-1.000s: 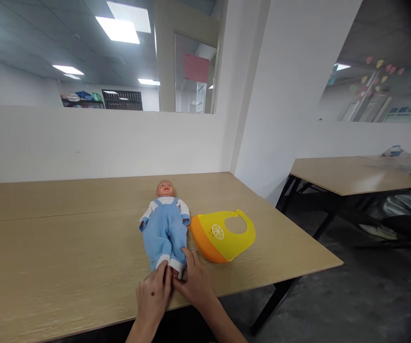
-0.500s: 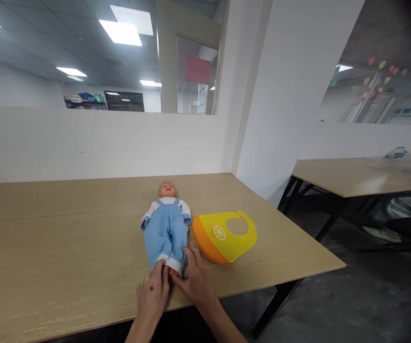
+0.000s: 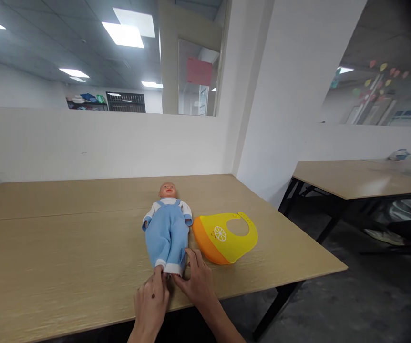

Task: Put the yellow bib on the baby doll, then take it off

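A baby doll (image 3: 168, 228) in blue dungarees and a white top with blue cuffs lies on its back, head away from me. At its feet my left hand (image 3: 151, 296) is closed, thumb and index finger pinching the white hem of the trouser leg on the left. My right hand (image 3: 199, 282) curls round the lower end of the other leg, thumb by the hem and fingers along the side of the cloth. Both feet are mostly hidden. Right of the doll lies a yellow bib (image 3: 239, 240) with an orange pocket and a white citrus-slice print.
The wooden table (image 3: 66, 257) has its front edge just under my wrists. A white wall (image 3: 119, 143) with a window stands behind it. To the right, past a gap of dark floor (image 3: 320, 309), is a second table (image 3: 334, 176).
My left hand has shifted slightly down and left. The trouser hems now reach lower, covering the toes that showed before. My right hand keeps nearly the same place; the bib lies still.
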The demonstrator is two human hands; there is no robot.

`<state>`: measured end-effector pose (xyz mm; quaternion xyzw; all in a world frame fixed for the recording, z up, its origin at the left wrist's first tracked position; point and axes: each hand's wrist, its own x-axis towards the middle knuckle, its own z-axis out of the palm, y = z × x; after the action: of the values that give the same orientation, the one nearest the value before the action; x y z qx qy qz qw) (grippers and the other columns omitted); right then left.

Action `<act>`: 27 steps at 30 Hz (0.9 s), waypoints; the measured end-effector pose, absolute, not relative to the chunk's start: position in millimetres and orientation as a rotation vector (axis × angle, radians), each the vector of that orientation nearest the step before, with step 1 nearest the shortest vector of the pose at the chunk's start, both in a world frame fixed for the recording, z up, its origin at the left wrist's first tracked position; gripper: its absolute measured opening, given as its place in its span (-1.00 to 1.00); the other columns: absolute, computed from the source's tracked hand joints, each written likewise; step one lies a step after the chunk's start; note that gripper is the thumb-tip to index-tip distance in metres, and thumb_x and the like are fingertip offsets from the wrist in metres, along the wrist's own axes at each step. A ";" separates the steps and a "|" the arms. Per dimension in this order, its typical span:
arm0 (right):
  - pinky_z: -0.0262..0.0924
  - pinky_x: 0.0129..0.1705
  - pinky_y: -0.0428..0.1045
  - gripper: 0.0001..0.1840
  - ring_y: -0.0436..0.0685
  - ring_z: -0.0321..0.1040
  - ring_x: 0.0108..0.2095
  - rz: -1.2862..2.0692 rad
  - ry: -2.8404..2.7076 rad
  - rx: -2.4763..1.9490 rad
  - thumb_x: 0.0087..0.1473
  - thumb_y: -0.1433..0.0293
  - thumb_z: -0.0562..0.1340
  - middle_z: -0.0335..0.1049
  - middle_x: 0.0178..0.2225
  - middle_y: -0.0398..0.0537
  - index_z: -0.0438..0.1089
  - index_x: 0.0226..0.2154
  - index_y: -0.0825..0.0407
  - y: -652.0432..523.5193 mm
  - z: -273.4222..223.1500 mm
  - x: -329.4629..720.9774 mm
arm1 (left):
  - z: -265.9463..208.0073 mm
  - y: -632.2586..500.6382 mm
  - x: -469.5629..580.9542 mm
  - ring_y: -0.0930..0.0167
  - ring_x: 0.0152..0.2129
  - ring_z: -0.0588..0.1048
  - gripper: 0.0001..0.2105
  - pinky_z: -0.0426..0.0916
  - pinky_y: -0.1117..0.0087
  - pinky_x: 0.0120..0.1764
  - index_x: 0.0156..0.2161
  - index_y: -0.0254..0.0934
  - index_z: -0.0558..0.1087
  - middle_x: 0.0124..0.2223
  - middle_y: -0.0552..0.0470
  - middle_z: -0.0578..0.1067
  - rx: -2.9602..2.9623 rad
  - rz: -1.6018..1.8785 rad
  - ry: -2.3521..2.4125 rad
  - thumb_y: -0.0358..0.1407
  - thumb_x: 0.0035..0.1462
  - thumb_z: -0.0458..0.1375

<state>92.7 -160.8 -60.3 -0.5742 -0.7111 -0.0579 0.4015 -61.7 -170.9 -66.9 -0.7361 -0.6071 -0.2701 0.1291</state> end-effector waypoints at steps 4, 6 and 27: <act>0.40 -0.26 0.09 -0.30 0.28 0.41 -0.12 -0.145 -1.805 -1.446 -0.09 0.20 0.33 0.34 -0.06 0.18 0.18 0.08 0.09 -160.6 -62.6 92.0 | -70.9 -172.9 -62.0 0.34 -0.62 0.52 -0.79 0.15 0.41 -0.59 -0.09 -0.34 0.43 -0.48 -0.03 0.58 -2.121 -0.826 -1.742 -0.38 0.22 0.01; 0.40 -0.27 0.07 -0.34 0.26 0.42 -0.13 -0.106 -1.817 -1.420 -0.06 0.24 0.31 0.34 -0.07 0.16 0.18 0.07 0.09 -160.4 -62.9 92.2 | -73.8 -173.6 -60.5 0.34 -0.61 0.52 -0.79 0.18 0.41 -0.59 -0.10 -0.35 0.43 -0.48 -0.03 0.58 -2.088 -0.894 -1.709 -0.36 0.23 0.01; 0.42 -0.30 0.04 -0.44 0.24 0.43 -0.13 -0.137 -1.790 -1.377 -0.01 0.23 0.28 0.37 -0.09 0.16 0.22 0.02 0.10 -161.0 -62.7 91.9 | -63.5 -169.7 -51.5 0.39 -0.54 0.52 -0.83 0.28 0.41 -0.49 -0.20 -0.35 0.38 -0.38 -0.03 0.55 -1.935 -1.170 -1.425 -0.36 0.29 -0.05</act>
<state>91.9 -161.0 -62.7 -0.5509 -0.7158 -0.0550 0.4256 -51.5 -169.7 -63.5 -0.7041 -0.5186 -0.4257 0.2324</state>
